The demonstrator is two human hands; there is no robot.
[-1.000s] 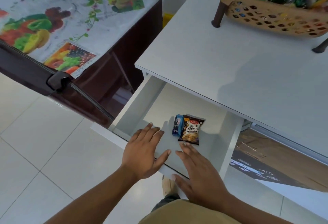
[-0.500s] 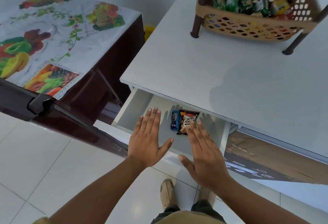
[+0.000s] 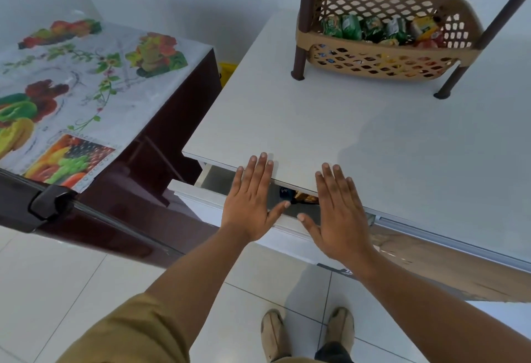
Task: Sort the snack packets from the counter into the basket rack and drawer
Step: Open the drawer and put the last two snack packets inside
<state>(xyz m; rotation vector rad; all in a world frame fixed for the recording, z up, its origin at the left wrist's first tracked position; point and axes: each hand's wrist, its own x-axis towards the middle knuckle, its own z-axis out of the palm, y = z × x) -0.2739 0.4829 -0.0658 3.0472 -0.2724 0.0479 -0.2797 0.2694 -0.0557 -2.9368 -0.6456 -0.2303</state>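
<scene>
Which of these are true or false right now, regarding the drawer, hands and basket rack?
1. The left hand and right hand are flat, fingers straight. True.
2. The drawer is fully closed. False: a gap is open, with packets showing inside.
3. The lower basket holds several snacks. True.
4. The whole rack stands on the floor. False: the rack stands on the counter.

Khaki sleeve [image 3: 138,331], dark trousers [image 3: 333,351], scuffed beige shoes [image 3: 274,334].
</scene>
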